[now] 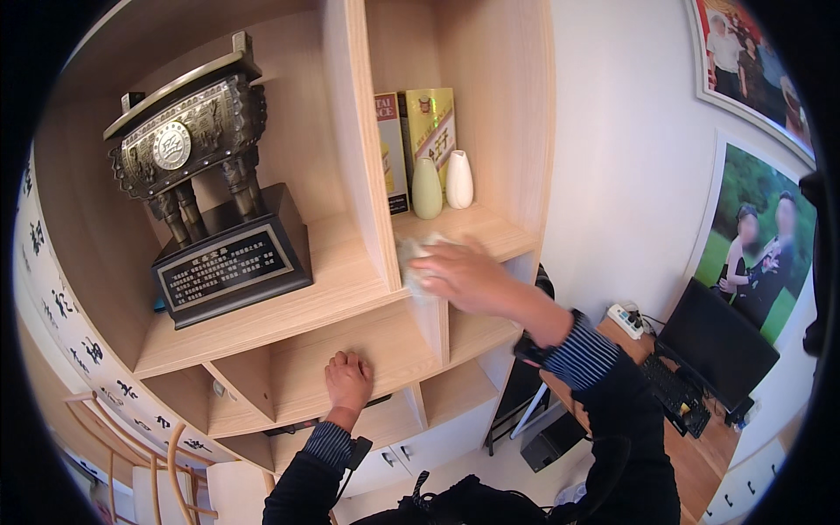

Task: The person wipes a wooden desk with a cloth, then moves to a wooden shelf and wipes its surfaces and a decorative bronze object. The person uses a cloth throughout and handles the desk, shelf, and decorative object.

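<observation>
My right hand (468,278) is closed on a pale cloth (418,273), which it presses against the front edge of the upright divider and shelf of a light wood shelf unit (376,157). The hand and cloth are slightly blurred. Behind them, in the right compartment, stand a green vase (427,191) and a white vase (459,182). Lower down, my left hand (348,381) rests on a lower shelf board (306,363), its fingers curled in with nothing visible in them.
A bronze-coloured tripod vessel (192,140) on a black plinth (236,271) fills the left compartment. Boxes (429,122) stand behind the vases. At right are a monitor (717,346), a keyboard (672,389) and a power strip (625,320) on a desk. Wooden chairs (175,455) stand lower left.
</observation>
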`<action>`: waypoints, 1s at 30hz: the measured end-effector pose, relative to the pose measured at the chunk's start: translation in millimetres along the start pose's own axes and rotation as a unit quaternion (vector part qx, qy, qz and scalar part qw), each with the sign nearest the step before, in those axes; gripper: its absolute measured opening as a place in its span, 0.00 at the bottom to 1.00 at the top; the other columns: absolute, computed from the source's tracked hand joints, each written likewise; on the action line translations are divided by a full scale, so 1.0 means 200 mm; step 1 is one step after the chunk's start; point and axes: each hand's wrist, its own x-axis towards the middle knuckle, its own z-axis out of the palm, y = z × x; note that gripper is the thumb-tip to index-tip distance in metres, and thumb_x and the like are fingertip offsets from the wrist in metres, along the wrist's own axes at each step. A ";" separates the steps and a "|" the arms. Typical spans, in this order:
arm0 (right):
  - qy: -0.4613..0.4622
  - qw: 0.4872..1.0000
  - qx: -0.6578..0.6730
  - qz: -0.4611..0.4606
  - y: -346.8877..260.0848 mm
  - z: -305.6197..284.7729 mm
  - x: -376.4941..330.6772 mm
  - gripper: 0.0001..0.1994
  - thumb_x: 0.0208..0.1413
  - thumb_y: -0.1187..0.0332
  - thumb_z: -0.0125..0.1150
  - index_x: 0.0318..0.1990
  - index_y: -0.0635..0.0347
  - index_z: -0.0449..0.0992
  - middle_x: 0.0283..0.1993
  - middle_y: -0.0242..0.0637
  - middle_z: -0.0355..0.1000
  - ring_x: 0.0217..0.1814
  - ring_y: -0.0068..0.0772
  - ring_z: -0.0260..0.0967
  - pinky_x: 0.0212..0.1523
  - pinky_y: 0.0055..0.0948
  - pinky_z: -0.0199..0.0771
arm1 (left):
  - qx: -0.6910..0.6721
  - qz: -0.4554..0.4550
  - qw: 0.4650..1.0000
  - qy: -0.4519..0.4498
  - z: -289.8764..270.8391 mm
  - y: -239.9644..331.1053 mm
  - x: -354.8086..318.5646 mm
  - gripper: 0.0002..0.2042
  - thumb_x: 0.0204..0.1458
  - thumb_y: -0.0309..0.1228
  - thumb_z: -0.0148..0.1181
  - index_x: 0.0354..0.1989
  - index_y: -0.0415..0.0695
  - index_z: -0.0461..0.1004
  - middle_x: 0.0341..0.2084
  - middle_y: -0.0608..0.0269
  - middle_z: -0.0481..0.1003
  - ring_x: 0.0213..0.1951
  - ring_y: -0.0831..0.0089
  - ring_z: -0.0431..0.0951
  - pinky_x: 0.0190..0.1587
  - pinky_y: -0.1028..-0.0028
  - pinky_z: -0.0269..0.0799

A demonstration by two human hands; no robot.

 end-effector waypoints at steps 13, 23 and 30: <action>0.003 0.984 0.146 0.098 -0.03 0.05 0.25 0.20 0.64 0.58 0.56 0.57 0.61 0.74 0.61 0.55 0.70 0.64 0.55 0.66 0.66 0.44 0.64 | -0.008 0.005 1.000 0.008 0.00 0.00 0.00 0.08 0.53 0.34 0.60 0.33 0.43 0.75 0.36 0.52 0.73 0.42 0.52 0.74 0.46 0.54 0.69; 0.246 0.968 0.028 0.039 0.08 0.09 -0.28 0.21 0.61 0.77 0.56 0.63 0.55 0.72 0.61 0.48 0.71 0.62 0.55 0.68 0.66 0.43 0.66 | -0.001 0.012 1.000 0.025 0.01 -0.01 -0.01 0.07 0.54 0.34 0.60 0.32 0.43 0.74 0.35 0.52 0.72 0.41 0.53 0.74 0.45 0.54 0.69; 0.261 0.925 0.157 0.229 0.12 0.56 -0.66 0.18 0.61 0.75 0.58 0.58 0.59 0.74 0.58 0.46 0.74 0.62 0.53 0.68 0.64 0.45 0.68 | 0.005 0.005 1.000 0.015 0.01 0.00 0.01 0.07 0.54 0.34 0.60 0.33 0.43 0.74 0.35 0.52 0.72 0.41 0.52 0.74 0.45 0.54 0.69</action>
